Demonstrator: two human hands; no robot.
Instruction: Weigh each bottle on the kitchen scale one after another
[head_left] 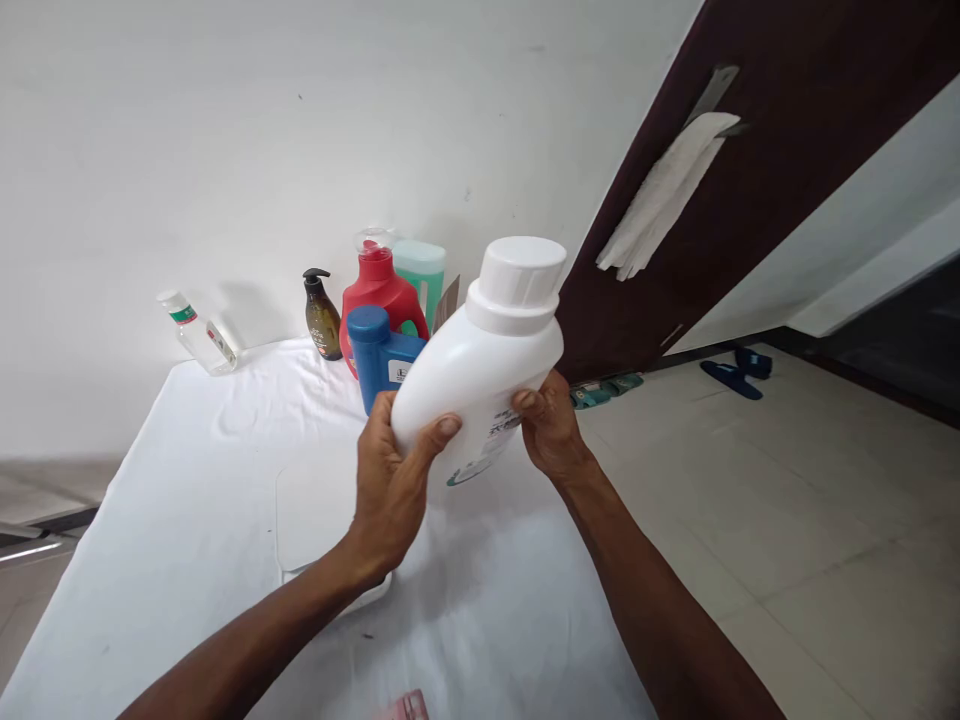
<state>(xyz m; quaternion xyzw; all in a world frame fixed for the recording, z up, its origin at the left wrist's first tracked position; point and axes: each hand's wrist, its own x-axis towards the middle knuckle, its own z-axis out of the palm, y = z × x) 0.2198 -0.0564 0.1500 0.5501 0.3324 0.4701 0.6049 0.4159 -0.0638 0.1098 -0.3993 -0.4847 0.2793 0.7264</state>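
Observation:
A large white bottle (480,360) with a ribbed white screw cap is held up, tilted, above the cloth-covered table. My left hand (401,470) is closed on its left side, thumb across the front. On the right side, my right hand (551,425) grips it too, thumb by the printed label. The cap is on, and the bottle hides part of what stands behind. Below my left forearm lies a flat white device (319,510) like a kitchen scale, partly covered by the arm.
Against the wall stand a blue bottle (369,350), a red jug (382,285), a green-liquid container (424,265), a dark pump bottle (321,318) and a clear bottle (201,338). A pink item (409,706) lies at the near edge. A white cloth (667,195) hangs on the door handle.

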